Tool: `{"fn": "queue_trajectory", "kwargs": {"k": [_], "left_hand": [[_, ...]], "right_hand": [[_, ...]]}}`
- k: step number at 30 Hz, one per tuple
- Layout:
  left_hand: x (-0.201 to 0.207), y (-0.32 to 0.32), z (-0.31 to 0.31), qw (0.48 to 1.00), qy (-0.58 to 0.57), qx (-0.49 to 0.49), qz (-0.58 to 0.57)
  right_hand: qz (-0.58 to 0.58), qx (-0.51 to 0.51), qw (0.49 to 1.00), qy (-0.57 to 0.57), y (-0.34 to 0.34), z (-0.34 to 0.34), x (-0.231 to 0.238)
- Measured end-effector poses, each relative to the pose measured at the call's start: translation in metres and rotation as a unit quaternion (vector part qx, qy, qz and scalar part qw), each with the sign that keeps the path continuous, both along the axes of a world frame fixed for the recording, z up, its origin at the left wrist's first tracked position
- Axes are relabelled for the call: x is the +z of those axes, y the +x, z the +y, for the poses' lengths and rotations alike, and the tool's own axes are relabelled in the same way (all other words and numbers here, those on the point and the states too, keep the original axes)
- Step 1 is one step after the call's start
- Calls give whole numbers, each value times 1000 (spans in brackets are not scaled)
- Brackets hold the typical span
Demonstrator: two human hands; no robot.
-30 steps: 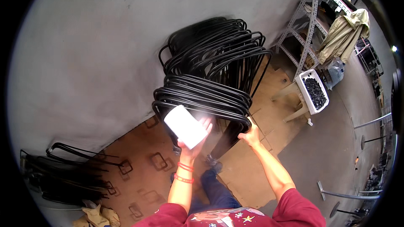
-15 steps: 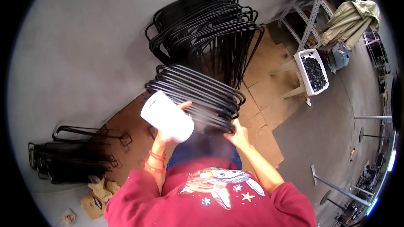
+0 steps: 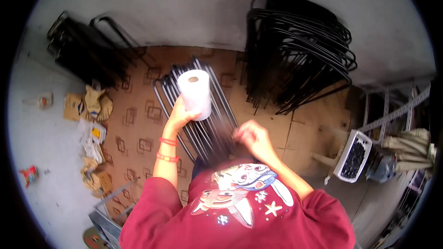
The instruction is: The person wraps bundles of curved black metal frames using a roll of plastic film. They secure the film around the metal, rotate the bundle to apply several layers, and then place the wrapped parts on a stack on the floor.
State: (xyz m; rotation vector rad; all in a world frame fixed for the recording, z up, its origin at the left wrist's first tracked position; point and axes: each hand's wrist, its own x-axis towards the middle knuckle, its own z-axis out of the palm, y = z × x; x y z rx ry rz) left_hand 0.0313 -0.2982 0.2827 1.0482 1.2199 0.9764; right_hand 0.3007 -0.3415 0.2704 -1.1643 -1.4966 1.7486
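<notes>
My left hand [image 3: 180, 114] is wrapped round a white roll [image 3: 197, 97] with a hollow brown core, whose end faces up and away from me. The roll is over a bundle of black bent metal tube frames [image 3: 220, 96], which slants from ahead of me back to my lap. At the bundle's near right side is my right hand [image 3: 253, 137], its fingers curled in and blurred. What those fingers hold, if anything, I cannot make out. The near end of the bundle is blurred and dark against my body.
A large stack of black tube frames [image 3: 300, 46] leans on the wall at far right, a smaller stack [image 3: 83, 50] at far left. A white bin of small black parts [image 3: 342, 173] stands at right by a metal rack [image 3: 392, 117]. Paper and cardboard scraps [image 3: 94, 103] lie left.
The view has swung left. My left hand has turned the roll more upright above the bundle. The bundle now points away from me, and my right hand has come off its corner.
</notes>
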Motion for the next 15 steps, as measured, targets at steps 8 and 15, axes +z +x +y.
{"fn": "queue_trajectory", "kwargs": {"k": [8,15], "left_hand": [[-10,-23,-51,914,214,300,168],[-45,-8,-108,840,176,466,-214]], "right_hand": [[-33,54,992,-109,-87,48,-14],[37,21,992,116,-105,29,-34]]}}
